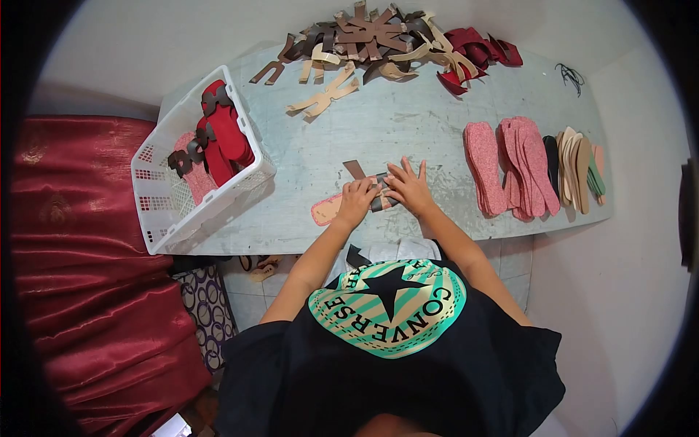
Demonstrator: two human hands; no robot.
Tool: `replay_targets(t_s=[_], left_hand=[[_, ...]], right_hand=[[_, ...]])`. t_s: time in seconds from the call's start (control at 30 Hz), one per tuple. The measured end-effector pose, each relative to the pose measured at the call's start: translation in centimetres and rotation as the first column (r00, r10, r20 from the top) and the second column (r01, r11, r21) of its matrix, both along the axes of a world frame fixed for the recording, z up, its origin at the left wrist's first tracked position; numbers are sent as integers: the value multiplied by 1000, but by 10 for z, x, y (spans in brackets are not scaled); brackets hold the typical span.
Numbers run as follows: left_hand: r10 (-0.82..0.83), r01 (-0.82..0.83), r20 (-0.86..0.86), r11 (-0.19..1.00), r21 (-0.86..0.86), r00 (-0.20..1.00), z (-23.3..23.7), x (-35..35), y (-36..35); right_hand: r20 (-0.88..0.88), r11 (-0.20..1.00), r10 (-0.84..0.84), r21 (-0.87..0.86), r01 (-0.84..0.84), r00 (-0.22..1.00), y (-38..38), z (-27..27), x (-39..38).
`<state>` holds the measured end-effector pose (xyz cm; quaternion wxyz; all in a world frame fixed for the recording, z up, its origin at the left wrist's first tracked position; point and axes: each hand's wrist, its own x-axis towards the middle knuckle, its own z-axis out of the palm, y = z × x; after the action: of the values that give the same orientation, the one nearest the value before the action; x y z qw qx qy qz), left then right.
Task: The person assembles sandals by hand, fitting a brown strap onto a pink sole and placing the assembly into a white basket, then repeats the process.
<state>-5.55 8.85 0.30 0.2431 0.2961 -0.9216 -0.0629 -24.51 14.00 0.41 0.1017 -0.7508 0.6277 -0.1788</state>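
An insole point(325, 211) with a tan underside and pink edge lies flat on the table in front of me. A dark strap point(384, 202) wraps over its right part, and a brown strap end point(353, 169) sticks out beyond it. My left hand point(357, 202) is closed over the insole's middle, fingers bent and pressed on it. Spread fingers of my right hand point(410, 189) rest on the strap at the right end; one points away from me. My hands partly hide where strap and insole meet.
A white plastic basket point(244, 109) at left holds red and pink soles with dark straps. A heap of cut straps point(371, 33) lies at the far edge. Pink insoles point(528, 164) and beige ones point(579, 171) stand stacked at right. A black cord point(571, 76) lies far right.
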Motion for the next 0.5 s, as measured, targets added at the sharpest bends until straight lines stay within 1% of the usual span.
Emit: replay_targets(t_s=[0.03, 0.07, 0.1, 0.13, 0.17, 0.23, 0.3, 0.43, 0.5], left_hand=[[2, -2, 1, 1000, 4, 1000, -2, 1, 0], [-32, 29, 43, 998, 61, 999, -3, 2, -3], [-66, 56, 83, 991, 118, 994, -4, 3, -5], [-63, 53, 83, 992, 118, 995, -5, 3, -6], [-80, 71, 63, 989, 130, 995, -5, 2, -8], [-96, 89, 42, 986, 138, 994, -1, 1, -8], [-102, 96, 17, 975, 198, 995, 2, 0, -8], [-105, 109, -29, 964, 243, 994, 6, -1, -7], [-73, 100, -104, 954, 281, 992, 8, -3, -5]], right_hand=[[-29, 1000, 17, -14, -17, 999, 1, 0, 0], [-28, 1000, 19, -9, -20, 999, 1, -1, 0], [8, 999, 35, -17, -35, 999, -1, 2, -1], [42, 998, 52, -27, -51, 998, -3, 5, -1], [43, 998, 55, -28, -54, 998, -5, 9, -1], [4, 985, 142, -101, -141, 990, -7, 16, -4], [6, 979, 163, -121, -161, 987, -9, 18, -6], [0, 970, 205, -135, -203, 979, -13, 19, -7], [3, 969, 206, -143, -204, 979, -13, 20, -8]])
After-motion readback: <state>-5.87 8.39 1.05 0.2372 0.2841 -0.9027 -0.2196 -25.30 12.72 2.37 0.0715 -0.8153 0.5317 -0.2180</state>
